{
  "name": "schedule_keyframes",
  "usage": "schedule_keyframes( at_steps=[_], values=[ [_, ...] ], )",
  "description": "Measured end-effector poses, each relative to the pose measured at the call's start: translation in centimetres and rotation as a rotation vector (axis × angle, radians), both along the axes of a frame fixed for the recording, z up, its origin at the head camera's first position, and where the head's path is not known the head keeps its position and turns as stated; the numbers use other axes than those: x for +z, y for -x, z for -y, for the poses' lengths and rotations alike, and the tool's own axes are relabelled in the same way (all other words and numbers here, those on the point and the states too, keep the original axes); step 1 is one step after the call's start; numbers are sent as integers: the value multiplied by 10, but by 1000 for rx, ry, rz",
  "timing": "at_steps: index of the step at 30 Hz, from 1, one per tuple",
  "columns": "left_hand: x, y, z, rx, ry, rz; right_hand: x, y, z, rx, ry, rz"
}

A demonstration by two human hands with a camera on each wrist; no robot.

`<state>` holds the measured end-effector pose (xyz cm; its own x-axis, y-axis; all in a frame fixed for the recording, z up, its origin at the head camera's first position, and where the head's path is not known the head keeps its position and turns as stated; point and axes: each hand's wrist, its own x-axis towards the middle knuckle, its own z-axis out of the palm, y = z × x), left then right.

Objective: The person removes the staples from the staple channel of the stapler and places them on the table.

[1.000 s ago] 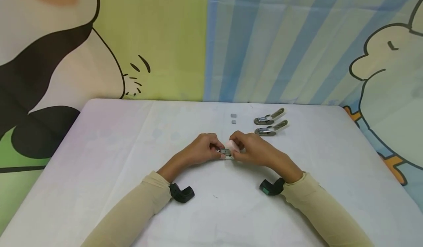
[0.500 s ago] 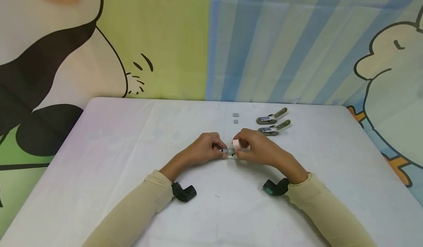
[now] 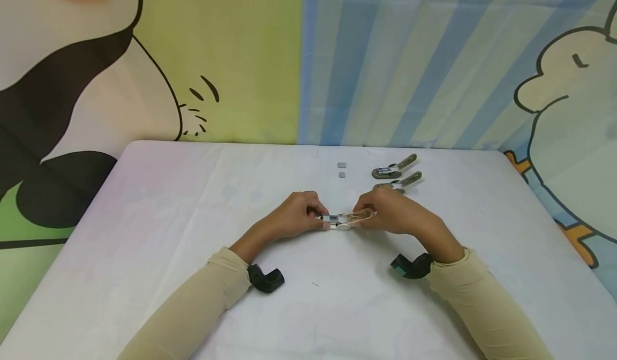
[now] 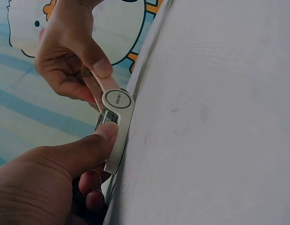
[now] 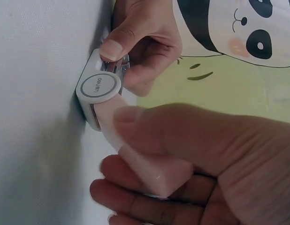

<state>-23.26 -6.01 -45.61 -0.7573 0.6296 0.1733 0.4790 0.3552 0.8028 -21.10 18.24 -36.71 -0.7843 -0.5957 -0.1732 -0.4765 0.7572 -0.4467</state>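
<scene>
A small white and pink stapler (image 3: 344,226) stands low at the table's middle, its pink handle swung out to the right. My left hand (image 3: 294,216) pinches the white body at its left end, thumb on the near side in the left wrist view. The handle (image 5: 156,173) lies between the thumb and curled fingers of my right hand (image 3: 397,212). In both wrist views the stapler's round hinge cap (image 4: 118,99) faces the camera. Metal parts of the magazine (image 3: 332,219) show between the hands. The tips of several left fingers are hidden behind the body.
Two grey-green staplers (image 3: 387,173) with raised handles lie behind my right hand, the nearer stapler (image 3: 411,179) partly covered by it. Two small grey staple strips (image 3: 341,165) lie to their left. A patterned cloth (image 3: 356,60) hangs behind the white table (image 3: 217,188).
My right hand has moved to the right and the pink handle has swung over with it, away from the magazine. The left hand keeps its grip in place.
</scene>
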Motion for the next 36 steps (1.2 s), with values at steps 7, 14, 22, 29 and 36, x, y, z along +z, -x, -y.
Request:
schedule_keyframes(
  at_steps=[7,14,22,29,36],
  values=[
    [-1,0,1,0,-13,-8,0,-1,2,-42,-72,26],
    [-2,1,4,3,-16,-7,5,-3,6,-17,-138,-11],
    [-2,2,4,-7,-20,4,7,-19,21,67,54,-295],
    [0,1,1,3,-8,-14,-13,-21,41,192,266,-296],
    [1,0,1,-3,-19,10,-23,-17,45,45,134,-265]
  ],
)
